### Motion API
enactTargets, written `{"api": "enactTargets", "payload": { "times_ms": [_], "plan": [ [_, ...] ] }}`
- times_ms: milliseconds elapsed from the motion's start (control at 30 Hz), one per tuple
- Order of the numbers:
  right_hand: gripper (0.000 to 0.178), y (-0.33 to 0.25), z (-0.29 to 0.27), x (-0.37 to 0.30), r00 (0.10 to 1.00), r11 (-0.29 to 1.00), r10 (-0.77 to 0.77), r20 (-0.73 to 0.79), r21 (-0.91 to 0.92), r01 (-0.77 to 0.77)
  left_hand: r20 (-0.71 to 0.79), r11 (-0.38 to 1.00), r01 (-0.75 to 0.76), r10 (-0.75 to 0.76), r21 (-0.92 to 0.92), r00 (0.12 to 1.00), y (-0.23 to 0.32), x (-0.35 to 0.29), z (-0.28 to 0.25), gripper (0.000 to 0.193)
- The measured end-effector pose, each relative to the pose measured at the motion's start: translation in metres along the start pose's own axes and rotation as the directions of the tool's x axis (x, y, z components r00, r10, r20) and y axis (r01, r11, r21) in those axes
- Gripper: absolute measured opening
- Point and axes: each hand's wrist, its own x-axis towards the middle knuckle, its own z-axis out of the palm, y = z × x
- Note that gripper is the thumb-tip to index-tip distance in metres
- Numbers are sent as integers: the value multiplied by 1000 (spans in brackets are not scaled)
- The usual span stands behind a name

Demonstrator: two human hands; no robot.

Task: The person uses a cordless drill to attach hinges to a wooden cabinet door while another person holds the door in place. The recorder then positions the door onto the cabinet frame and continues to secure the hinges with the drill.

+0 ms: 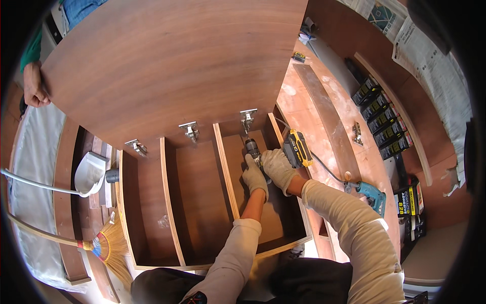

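My right hand [279, 168], in a pale work glove, is wrapped round the grip of a cordless drill [251, 147] with a yellow-and-black battery. My left hand [254, 177], gloved too, is closed round the drill's front body, just behind the chuck. The bit points away from me at the rightmost metal hinge [248, 119]; whether it touches a screw is too small to tell. Two more hinges, a middle one [189, 131] and a left one [136, 147], sit along the lower edge of a large brown wood panel [177, 61]. This panel stands along the far side of an open cabinet [216, 265] with dividers.
At far left, another person's hand [35, 85] rests at the panel's edge. A broom [109, 248] and white dustpan [90, 172] lie left of the cabinet. To the right are a teal corded power tool [372, 196], a loose hinge [358, 134], a tape measure [298, 57] and several black boxes [386, 124].
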Motion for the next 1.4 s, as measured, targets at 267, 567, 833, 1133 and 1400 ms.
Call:
{"api": "enactTargets", "payload": {
  "times_ms": [267,567,833,1133,1400],
  "plan": [
    [15,4,-6,0,1000,998,18,-24,68,-17,24,999,-29,30,-23,999,-3,7,1,73],
    [31,3,-9,2,999,999,-34,-35,-12,33,47,996,-6,10,-88,999,1,12,-6,66],
    [58,-1,-22,22,965,996,-91,247,35,85,144,889,-201,281,-411,949,-37,30,-17,54],
    [36,8,-36,36,932,983,-51,358,184,-17,493,694,326,48,-642,869,-39,46,-20,43],
    [41,10,-46,37,884,974,-58,465,222,-52,666,443,534,228,-720,710,-57,46,-21,60]
  ]
}}
